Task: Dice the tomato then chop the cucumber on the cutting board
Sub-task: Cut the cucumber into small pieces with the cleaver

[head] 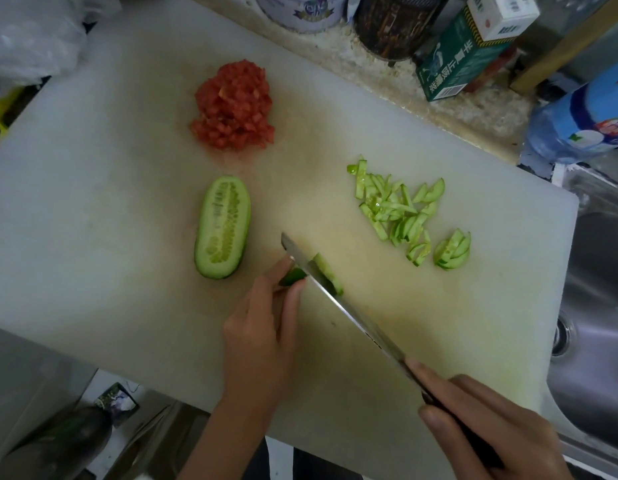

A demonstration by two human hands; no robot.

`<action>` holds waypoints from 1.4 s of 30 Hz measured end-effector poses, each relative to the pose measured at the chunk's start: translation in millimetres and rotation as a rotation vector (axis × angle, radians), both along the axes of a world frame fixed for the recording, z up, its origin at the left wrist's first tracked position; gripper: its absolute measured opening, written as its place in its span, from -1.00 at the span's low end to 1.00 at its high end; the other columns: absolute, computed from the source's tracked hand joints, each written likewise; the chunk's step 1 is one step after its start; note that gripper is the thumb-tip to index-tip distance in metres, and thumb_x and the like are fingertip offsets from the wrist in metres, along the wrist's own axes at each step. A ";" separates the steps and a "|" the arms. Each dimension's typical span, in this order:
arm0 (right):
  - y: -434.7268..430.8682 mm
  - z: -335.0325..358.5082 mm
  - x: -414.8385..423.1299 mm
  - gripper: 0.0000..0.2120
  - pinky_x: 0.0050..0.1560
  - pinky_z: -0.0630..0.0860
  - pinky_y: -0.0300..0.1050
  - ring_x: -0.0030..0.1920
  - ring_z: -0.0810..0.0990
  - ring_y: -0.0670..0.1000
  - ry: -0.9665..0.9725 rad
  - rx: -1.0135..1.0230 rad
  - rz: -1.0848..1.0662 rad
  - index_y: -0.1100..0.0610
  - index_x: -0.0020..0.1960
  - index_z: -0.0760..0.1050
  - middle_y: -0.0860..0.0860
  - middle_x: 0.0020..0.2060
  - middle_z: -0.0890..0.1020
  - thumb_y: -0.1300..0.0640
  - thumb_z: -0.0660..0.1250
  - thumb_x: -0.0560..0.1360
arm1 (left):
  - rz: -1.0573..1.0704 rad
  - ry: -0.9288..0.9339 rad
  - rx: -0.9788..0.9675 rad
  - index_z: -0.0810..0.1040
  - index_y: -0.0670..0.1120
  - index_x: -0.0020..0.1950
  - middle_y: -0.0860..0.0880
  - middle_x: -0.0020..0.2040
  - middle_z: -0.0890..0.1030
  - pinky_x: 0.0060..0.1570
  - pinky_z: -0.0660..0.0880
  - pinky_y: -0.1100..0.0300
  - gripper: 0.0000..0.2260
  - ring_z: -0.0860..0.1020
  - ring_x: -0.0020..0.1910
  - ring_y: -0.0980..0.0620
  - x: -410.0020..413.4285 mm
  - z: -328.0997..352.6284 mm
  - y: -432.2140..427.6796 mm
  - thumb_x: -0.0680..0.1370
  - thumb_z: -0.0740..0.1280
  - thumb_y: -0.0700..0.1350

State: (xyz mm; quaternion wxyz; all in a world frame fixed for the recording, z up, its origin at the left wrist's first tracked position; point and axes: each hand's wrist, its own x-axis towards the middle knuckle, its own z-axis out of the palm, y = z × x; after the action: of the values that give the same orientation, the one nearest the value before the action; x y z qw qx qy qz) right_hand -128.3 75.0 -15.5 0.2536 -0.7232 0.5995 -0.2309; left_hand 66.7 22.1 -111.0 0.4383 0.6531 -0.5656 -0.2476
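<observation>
on the white cutting board (93, 202), the left hand (262, 327) pinches a cucumber end (293, 276) while the right hand (487, 420) grips a knife (356, 320) cutting it; a cucumber half (222, 226), diced tomato (235, 105) and slices (401, 209) lie nearby

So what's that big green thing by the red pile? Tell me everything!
That is a cucumber half, cut lengthwise and lying flat, cut face up. Its inside is pale green with rows of seeds down the middle, and thin dark green skin rims it. It rests on the white cutting board, near the diced tomato but apart from it. Nothing else touches it.
</observation>
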 end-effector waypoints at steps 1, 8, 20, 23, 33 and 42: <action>0.9 -1.6 -0.3 -0.73 -0.41 0.38 -0.43 -0.45 0.44 -0.16 -0.005 0.009 -0.015 0.07 0.10 0.63 -0.11 -0.38 0.52 0.07 0.29 0.45 | 0.017 0.032 0.006 0.54 -0.04 0.19 0.19 -0.03 0.57 0.00 0.37 0.57 -0.77 0.53 -0.06 0.37 -0.3 -0.3 1.2 0.61 0.24 0.02; 4.3 -9.5 0.0 -0.72 -0.25 0.37 -0.51 -0.34 0.49 -0.25 -0.037 0.044 0.011 0.07 0.17 0.59 -0.14 -0.32 0.53 0.02 0.27 0.52 | 0.062 0.209 0.143 0.64 -0.14 0.13 0.00 -0.01 0.68 0.03 0.50 0.39 -0.69 0.63 -0.03 0.18 -1.9 0.8 6.9 0.53 0.29 0.02; 9.8 -15.6 -1.6 -0.72 -0.28 0.35 -0.52 -0.41 0.45 -0.19 0.080 0.020 0.043 0.00 0.17 0.59 -0.13 -0.32 0.52 0.01 0.24 0.52 | 0.076 0.172 0.110 0.60 -0.03 0.02 0.07 -0.18 0.64 -0.14 0.41 0.48 -0.88 0.55 -0.21 0.30 0.0 -6.2 10.4 0.51 0.35 -0.15; 10.3 -16.4 -0.6 -0.72 -0.29 0.35 -0.52 -0.42 0.45 -0.20 0.076 0.017 0.035 -0.02 0.18 0.59 -0.13 -0.31 0.52 0.02 0.24 0.52 | 0.057 0.154 0.069 0.60 -0.05 0.01 0.03 -0.21 0.63 -0.15 0.39 0.48 -0.89 0.54 -0.23 0.26 0.5 -5.5 8.9 0.52 0.32 -0.14; -4.8 -21.2 0.1 -0.68 -0.45 0.39 -0.32 -0.46 0.38 -0.17 0.019 0.115 0.041 -0.01 0.26 0.56 -0.14 -0.32 0.44 0.00 0.25 0.54 | 0.014 0.035 -0.043 0.64 -0.22 0.00 -0.01 -0.07 0.60 0.00 0.42 0.45 -0.88 0.54 -0.10 0.22 0.6 -6.9 7.0 0.52 0.37 -0.21; -34.6 -23.9 -1.1 -0.73 -0.38 0.35 -0.36 -0.44 0.41 -0.17 -0.198 0.130 -0.037 -0.02 0.20 0.55 -0.12 -0.37 0.49 -0.04 0.22 0.56 | 0.064 0.113 -0.086 0.61 -0.17 0.00 -0.04 -0.05 0.63 0.03 0.52 0.33 -0.88 0.60 -0.04 0.17 0.6 -11.2 6.1 0.47 0.44 -0.22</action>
State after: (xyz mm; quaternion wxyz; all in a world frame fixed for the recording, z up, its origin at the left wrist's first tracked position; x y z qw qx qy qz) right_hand -129.4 40.4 -39.4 0.3540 -0.6676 0.5983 -0.2665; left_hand 67.3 28.2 -122.3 0.5048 0.6365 -0.5290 -0.2454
